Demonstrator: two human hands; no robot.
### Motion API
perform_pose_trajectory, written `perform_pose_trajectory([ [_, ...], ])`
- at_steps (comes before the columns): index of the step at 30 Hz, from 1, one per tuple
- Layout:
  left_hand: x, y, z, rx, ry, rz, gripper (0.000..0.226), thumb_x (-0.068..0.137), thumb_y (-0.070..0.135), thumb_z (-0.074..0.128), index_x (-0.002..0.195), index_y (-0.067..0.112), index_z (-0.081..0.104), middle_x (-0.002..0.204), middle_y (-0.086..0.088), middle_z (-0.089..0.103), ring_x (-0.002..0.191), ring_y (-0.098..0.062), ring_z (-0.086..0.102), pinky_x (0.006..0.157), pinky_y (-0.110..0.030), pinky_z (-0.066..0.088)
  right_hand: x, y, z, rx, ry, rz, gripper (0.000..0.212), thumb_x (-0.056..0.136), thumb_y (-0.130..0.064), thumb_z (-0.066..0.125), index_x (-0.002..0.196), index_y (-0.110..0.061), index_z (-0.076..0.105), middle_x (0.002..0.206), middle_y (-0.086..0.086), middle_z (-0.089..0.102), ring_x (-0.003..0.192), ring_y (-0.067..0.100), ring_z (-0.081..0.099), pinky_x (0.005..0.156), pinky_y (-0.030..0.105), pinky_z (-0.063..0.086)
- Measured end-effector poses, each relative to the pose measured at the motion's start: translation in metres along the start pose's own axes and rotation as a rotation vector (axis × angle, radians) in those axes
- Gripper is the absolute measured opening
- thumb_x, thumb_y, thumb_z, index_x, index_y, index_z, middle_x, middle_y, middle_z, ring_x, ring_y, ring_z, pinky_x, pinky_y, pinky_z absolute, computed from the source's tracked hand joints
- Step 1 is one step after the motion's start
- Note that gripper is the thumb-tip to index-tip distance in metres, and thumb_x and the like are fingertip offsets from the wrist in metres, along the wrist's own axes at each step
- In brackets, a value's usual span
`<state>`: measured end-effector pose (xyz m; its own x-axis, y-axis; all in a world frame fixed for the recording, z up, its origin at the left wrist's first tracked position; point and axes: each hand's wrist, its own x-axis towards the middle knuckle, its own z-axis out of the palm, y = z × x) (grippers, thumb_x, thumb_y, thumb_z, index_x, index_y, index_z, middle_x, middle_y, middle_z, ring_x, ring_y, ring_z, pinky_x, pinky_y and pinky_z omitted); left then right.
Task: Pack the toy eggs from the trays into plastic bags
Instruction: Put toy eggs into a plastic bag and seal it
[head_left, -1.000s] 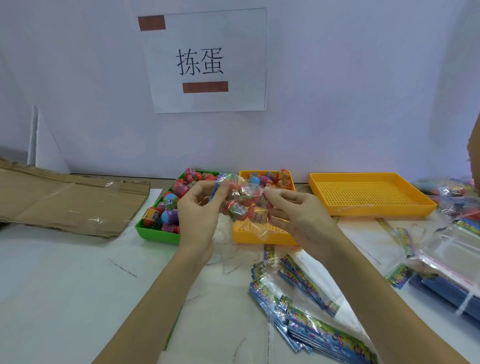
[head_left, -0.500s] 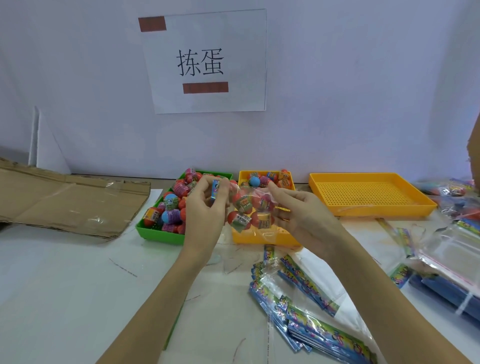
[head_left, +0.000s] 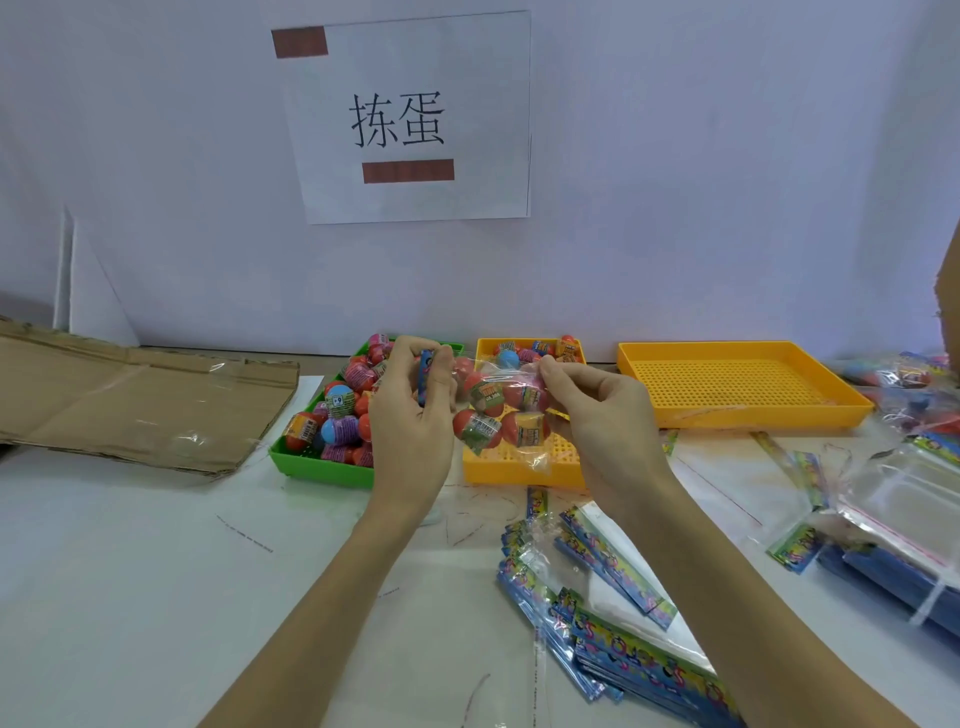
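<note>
Bare table (head_left: 156, 571) lies open at the near left; flat cardboard (head_left: 130, 400) bounds the far left, and a stack of printed bags (head_left: 623, 623) crowds the near right. Held above the small yellow tray (head_left: 519, 467), beside the green tray (head_left: 332, 462), a clear plastic bag (head_left: 498, 415) holds toy eggs (head_left: 485, 397). The left hand (head_left: 410, 415) pinches the bag's printed top, grip narrow; the right hand (head_left: 597, 415) pinches its other side.
</note>
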<state>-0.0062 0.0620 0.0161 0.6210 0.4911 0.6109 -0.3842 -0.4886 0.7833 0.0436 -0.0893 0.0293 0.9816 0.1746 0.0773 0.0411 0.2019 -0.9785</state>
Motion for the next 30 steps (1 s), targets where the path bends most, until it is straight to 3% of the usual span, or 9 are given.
perform_pose_trajectory([
  [2, -0.002, 0.000, 0.001, 0.000, 0.022, -0.003, 0.017, 0.110, 0.026, 0.050, 0.094, 0.030, 0.053, 0.071, 0.011, 0.055, 0.060, -0.001, 0.053, 0.057, -0.013, 0.043, 0.000, 0.001, 0.000, -0.070, -0.033, -0.037, 0.016, 0.099, -0.024, 0.068, 0.098, -0.014, 0.080, 0.094, 0.000, 0.080, 0.093, 0.017, 0.076, 0.078, 0.032, 0.063],
  [7, -0.003, 0.000, -0.001, 0.021, 0.011, 0.002, 0.018, 0.110, 0.025, 0.049, 0.093, 0.029, 0.052, 0.070, 0.011, 0.054, 0.058, -0.001, 0.053, 0.054, -0.013, 0.043, 0.001, -0.004, -0.005, -0.065, -0.134, 0.008, 0.015, 0.094, -0.022, 0.074, 0.104, -0.012, 0.078, 0.094, 0.000, 0.080, 0.091, 0.011, 0.076, 0.066, 0.019, 0.058],
  [12, 0.000, -0.002, -0.004, -0.005, -0.032, -0.018, 0.016, 0.109, 0.026, 0.053, 0.094, 0.022, 0.057, 0.070, 0.010, 0.058, 0.060, -0.003, 0.055, 0.055, -0.012, 0.044, 0.006, -0.009, -0.011, 0.043, -0.196, 0.160, 0.019, 0.092, -0.018, 0.075, 0.105, -0.005, 0.078, 0.100, 0.010, 0.079, 0.095, 0.020, 0.076, 0.073, 0.027, 0.060],
  [15, 0.001, -0.005, -0.006, 0.036, -0.061, -0.020, 0.017, 0.108, 0.028, 0.056, 0.095, 0.019, 0.062, 0.076, 0.008, 0.062, 0.061, -0.006, 0.055, 0.055, -0.022, 0.044, 0.008, -0.009, -0.014, 0.032, -0.177, 0.150, 0.017, 0.092, -0.019, 0.076, 0.103, -0.006, 0.079, 0.099, 0.010, 0.079, 0.095, 0.021, 0.075, 0.070, 0.029, 0.060],
  [19, 0.006, -0.005, -0.012, 0.095, -0.235, 0.012, 0.026, 0.097, 0.043, 0.066, 0.109, 0.020, 0.069, 0.092, 0.007, 0.070, 0.082, -0.012, 0.065, 0.071, -0.023, 0.053, 0.009, -0.008, -0.022, -0.207, -0.236, -0.076, 0.011, 0.092, -0.026, 0.077, 0.095, -0.016, 0.082, 0.092, 0.006, 0.079, 0.090, 0.020, 0.076, 0.077, 0.029, 0.061],
  [22, 0.006, 0.000, -0.010, -0.047, -0.446, -0.147, 0.018, 0.095, 0.035, 0.074, 0.104, 0.020, 0.078, 0.092, 0.004, 0.077, 0.083, -0.014, 0.073, 0.074, -0.028, 0.060, 0.008, -0.008, -0.022, -0.244, -0.304, -0.128, 0.018, 0.093, -0.035, 0.075, 0.101, -0.020, 0.082, 0.095, 0.003, 0.079, 0.093, 0.020, 0.076, 0.081, 0.032, 0.063],
  [26, 0.004, -0.003, -0.006, -0.246, -0.256, -0.366, 0.012, 0.092, 0.027, 0.077, 0.093, 0.016, 0.081, 0.086, -0.005, 0.078, 0.077, -0.015, 0.071, 0.068, -0.029, 0.059, 0.011, -0.009, -0.025, -0.221, -0.323, -0.082, 0.039, 0.092, -0.048, 0.070, 0.121, -0.022, 0.075, 0.109, -0.005, 0.078, 0.106, 0.012, 0.074, 0.092, 0.032, 0.061],
  [30, 0.005, -0.008, -0.006, -0.321, -0.150, -0.441, 0.008, 0.092, 0.024, 0.078, 0.089, 0.018, 0.083, 0.088, -0.004, 0.079, 0.076, -0.012, 0.071, 0.065, -0.024, 0.058, 0.012, -0.009, -0.029, -0.230, -0.420, 0.020, 0.033, 0.091, -0.035, 0.074, 0.115, -0.013, 0.076, 0.104, 0.003, 0.080, 0.098, 0.021, 0.077, 0.087, 0.035, 0.063],
])
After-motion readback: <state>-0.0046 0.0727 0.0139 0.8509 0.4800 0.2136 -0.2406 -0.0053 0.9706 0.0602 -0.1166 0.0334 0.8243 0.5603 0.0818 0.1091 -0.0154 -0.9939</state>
